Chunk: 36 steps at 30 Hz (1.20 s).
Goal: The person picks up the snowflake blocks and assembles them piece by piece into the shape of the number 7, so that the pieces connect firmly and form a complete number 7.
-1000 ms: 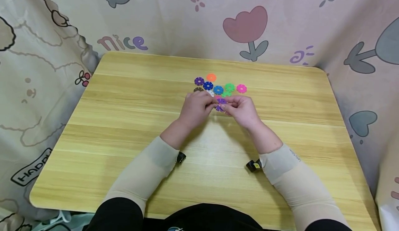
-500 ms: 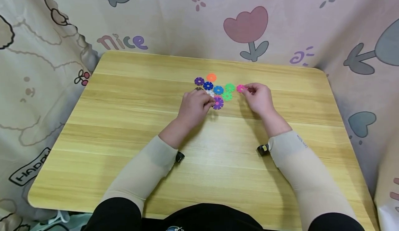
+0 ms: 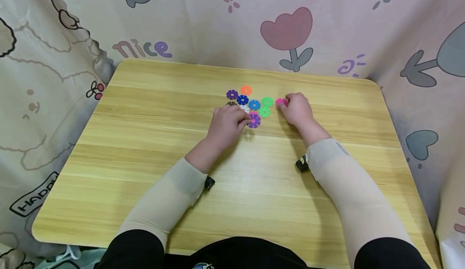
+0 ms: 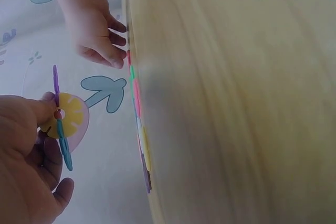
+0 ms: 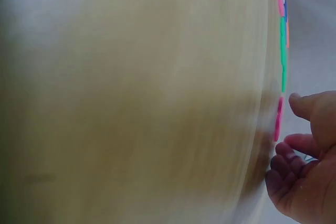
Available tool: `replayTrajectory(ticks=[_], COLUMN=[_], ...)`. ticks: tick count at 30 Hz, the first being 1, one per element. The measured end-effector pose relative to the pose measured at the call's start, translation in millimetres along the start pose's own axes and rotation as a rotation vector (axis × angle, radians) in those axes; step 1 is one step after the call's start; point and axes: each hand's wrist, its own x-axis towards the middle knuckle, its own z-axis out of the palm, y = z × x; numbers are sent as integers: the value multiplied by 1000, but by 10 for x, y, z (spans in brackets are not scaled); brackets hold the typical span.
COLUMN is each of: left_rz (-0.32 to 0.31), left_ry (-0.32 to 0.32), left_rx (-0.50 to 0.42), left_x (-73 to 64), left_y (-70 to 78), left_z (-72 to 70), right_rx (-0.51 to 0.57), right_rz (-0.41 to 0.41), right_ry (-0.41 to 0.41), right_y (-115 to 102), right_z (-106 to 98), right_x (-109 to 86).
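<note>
Left hand [image 3: 226,124] pinches joined discs [image 3: 254,120]; right hand's [image 3: 297,109] relaxed fingers [image 5: 296,145] touch pink disc [image 3: 280,102].

Home play corner: cartoon curtain [image 3: 327,31]

A second ago both my hands met over the purple-and-yellow piece [image 3: 254,120]. Since then my right hand [image 3: 296,109] let go and swung out toward two o'clock, and its fingers now close in on the pink disc [image 3: 280,102] lying on the table [image 3: 145,132], the forearm drawn inward.
</note>
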Motion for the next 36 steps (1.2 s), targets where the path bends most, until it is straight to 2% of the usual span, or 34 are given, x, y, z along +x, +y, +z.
replayTrajectory(ticks=[9,21,29,36], left_rz=[3,-25,-37,-61], left_ry=[4,-26,-18,-31], left_rx=[-8,-40,-45,-39], left_x=[15,3,-12,4], left_y=[15,17,-7,-17], left_z=[12,51,48,16], right_rx=[-22,109,257,334], right_rz=[40,63,35,-16], right_ry=[-21,-22,32,32], right_y=[33,91,115,125], right_z=[-4,-17,-24,-44], right_x=[42,-31,-125,-262])
